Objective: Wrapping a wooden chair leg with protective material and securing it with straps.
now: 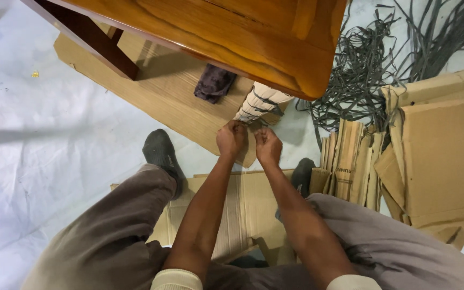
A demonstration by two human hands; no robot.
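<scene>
Cardboard wrapping point(261, 102) on the wooden table's leg, bound with dark strapping, is sitting just under the tabletop corner point(302, 80), and both hands are working at its lower end. The left hand point(231, 138) and right hand point(267, 145) are pinching it with fingers curled shut, side by side. Flattened cardboard point(243, 209) is lying beneath, folded sheets point(350, 161) are standing to the right, and loose straps point(361, 70) are piling beyond.

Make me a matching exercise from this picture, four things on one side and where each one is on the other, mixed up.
Things:
1. dark cloth
2. grey straps
3. wrapped table leg
4. folded cardboard strips

Places:
A. tangled on the floor at upper right
B. lying on the flat cardboard under the table
C. standing on edge, right of the hands
D. just beyond both hands

Pairs: 1-B, 2-A, 3-D, 4-C
</scene>
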